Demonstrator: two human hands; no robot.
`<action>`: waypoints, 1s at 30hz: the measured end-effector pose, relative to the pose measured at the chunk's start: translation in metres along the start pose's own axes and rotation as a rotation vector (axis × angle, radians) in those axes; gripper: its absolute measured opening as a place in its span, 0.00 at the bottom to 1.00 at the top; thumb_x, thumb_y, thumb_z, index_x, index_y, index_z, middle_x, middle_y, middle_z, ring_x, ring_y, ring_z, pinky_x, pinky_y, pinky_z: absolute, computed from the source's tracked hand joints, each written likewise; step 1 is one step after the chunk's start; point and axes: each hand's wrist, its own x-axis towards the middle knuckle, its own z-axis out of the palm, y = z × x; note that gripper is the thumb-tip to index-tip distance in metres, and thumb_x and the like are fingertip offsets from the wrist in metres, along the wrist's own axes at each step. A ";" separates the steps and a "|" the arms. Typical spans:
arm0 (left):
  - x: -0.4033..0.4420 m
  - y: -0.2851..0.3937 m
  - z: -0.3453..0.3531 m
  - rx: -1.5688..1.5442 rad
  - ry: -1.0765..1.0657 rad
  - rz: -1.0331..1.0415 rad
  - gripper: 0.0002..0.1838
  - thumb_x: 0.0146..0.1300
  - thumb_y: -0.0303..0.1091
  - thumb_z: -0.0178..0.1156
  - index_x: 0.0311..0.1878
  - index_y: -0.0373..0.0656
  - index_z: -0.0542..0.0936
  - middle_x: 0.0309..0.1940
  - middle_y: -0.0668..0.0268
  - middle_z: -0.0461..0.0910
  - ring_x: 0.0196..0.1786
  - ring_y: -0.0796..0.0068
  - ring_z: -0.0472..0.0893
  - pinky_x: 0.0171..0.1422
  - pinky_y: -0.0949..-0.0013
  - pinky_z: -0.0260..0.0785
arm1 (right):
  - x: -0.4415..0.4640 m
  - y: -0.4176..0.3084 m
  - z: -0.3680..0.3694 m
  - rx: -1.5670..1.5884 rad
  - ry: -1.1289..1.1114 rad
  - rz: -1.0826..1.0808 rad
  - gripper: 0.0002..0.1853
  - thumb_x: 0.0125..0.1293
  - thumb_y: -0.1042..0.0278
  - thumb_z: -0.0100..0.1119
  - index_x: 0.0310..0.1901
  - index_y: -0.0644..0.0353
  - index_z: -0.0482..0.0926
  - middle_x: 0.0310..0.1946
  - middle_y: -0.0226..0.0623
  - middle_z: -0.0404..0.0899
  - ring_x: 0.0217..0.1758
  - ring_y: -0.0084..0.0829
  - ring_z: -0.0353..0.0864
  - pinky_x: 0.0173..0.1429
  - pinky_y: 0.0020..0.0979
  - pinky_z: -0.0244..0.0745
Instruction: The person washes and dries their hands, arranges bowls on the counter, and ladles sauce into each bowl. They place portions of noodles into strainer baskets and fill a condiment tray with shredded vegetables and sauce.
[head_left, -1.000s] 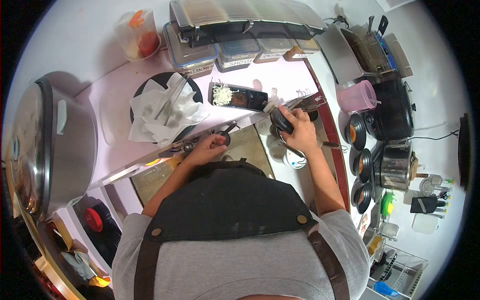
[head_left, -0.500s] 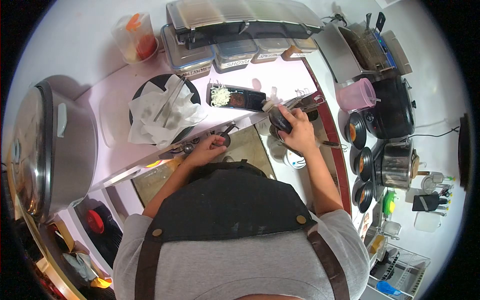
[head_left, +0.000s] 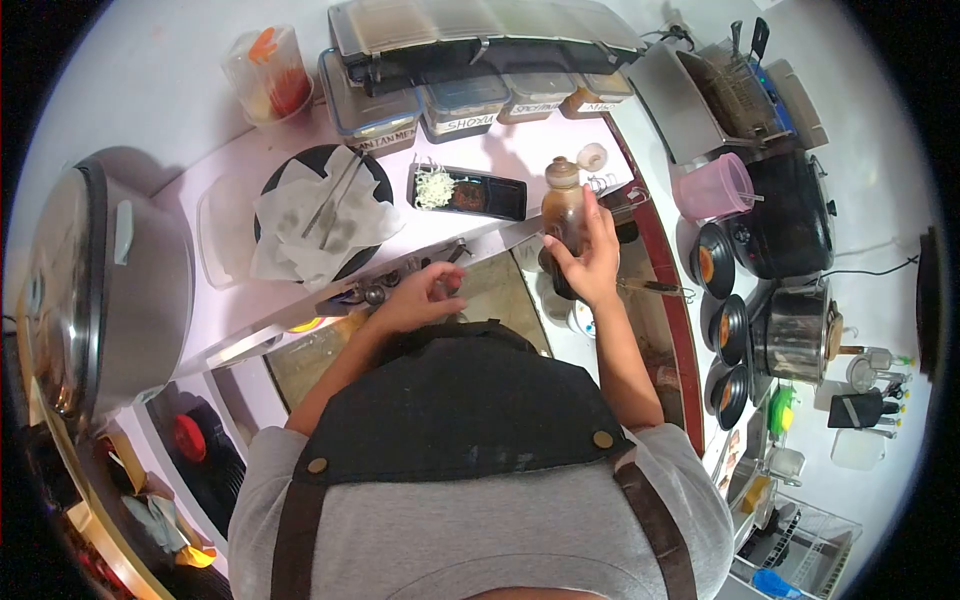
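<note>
My right hand grips a glass bottle of dark liquid near the counter's right end, with the bottle's neck pointing away from me. To its left lies a black rectangular tray, which holds white shreds at its left and something dark brown in the middle. My left hand hovers by the counter's front edge with its fingers curled apart and nothing in them. Farther left, a black round plate is covered with crumpled white paper, and metal tongs rest on the paper.
Labelled lidded containers line the counter's back. A large metal pot stands at left, a clear jug at back left. Right are a pink pitcher, several black bowls and a fryer.
My right hand has turned the bottle from tipped over the tray's right end to nearly upright, to the tray's right. My left hand's fingers have opened a little.
</note>
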 end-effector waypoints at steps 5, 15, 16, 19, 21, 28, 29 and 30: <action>0.030 0.054 0.008 -0.220 -0.121 0.274 0.35 0.50 0.38 0.67 0.60 0.41 0.63 0.56 0.62 0.67 0.53 0.73 0.70 0.55 0.71 0.62 | -0.027 0.017 -0.001 0.389 -0.101 -0.141 0.45 0.43 0.72 0.71 0.64 0.64 0.56 0.58 0.45 0.63 0.61 0.37 0.63 0.58 0.33 0.65; 0.035 0.100 0.030 -0.388 0.012 0.570 0.40 0.40 0.19 0.67 0.59 0.44 0.60 0.54 0.63 0.68 0.51 0.71 0.74 0.56 0.65 0.66 | -0.043 -0.021 0.036 0.978 -0.540 0.015 0.49 0.46 0.73 0.70 0.66 0.68 0.48 0.63 0.43 0.57 0.65 0.32 0.56 0.66 0.32 0.50; 0.026 0.107 0.032 -0.459 0.075 0.568 0.39 0.42 0.20 0.68 0.59 0.45 0.60 0.54 0.64 0.68 0.51 0.71 0.74 0.55 0.67 0.66 | -0.043 -0.029 0.034 1.032 -0.585 0.144 0.48 0.46 0.73 0.69 0.66 0.69 0.48 0.62 0.43 0.58 0.65 0.33 0.57 0.66 0.33 0.50; 0.012 0.100 0.026 -0.365 0.286 0.794 0.31 0.46 0.20 0.65 0.55 0.43 0.65 0.53 0.62 0.68 0.52 0.72 0.73 0.55 0.68 0.65 | -0.030 -0.039 0.055 1.092 -0.645 -0.177 0.45 0.53 0.74 0.62 0.67 0.65 0.44 0.62 0.45 0.59 0.59 0.34 0.65 0.59 0.32 0.63; -0.013 0.105 0.021 -0.205 0.432 0.883 0.25 0.49 0.17 0.63 0.51 0.44 0.69 0.55 0.56 0.66 0.52 0.66 0.74 0.55 0.64 0.68 | -0.028 -0.039 0.072 1.105 -0.775 -0.149 0.47 0.52 0.61 0.65 0.66 0.68 0.45 0.59 0.43 0.61 0.60 0.33 0.63 0.61 0.32 0.60; -0.110 0.110 0.030 0.097 1.025 0.937 0.24 0.47 0.20 0.66 0.49 0.42 0.70 0.51 0.55 0.70 0.47 0.67 0.76 0.50 0.64 0.69 | -0.027 -0.124 0.107 1.339 -1.212 -0.246 0.40 0.51 0.59 0.66 0.60 0.67 0.56 0.53 0.38 0.66 0.55 0.29 0.67 0.58 0.29 0.62; -0.131 0.114 0.037 -0.014 1.096 0.799 0.20 0.48 0.21 0.65 0.46 0.41 0.73 0.50 0.60 0.72 0.52 0.71 0.72 0.55 0.68 0.63 | -0.028 -0.128 0.118 1.298 -1.292 -0.314 0.36 0.52 0.62 0.65 0.58 0.66 0.58 0.51 0.36 0.66 0.54 0.27 0.68 0.57 0.29 0.63; -0.146 0.113 0.037 -0.018 1.090 0.799 0.20 0.48 0.21 0.65 0.46 0.41 0.73 0.50 0.60 0.72 0.52 0.71 0.72 0.55 0.68 0.63 | -0.031 -0.142 0.122 1.331 -1.373 -0.285 0.36 0.52 0.64 0.65 0.59 0.66 0.57 0.52 0.37 0.66 0.55 0.28 0.67 0.58 0.29 0.62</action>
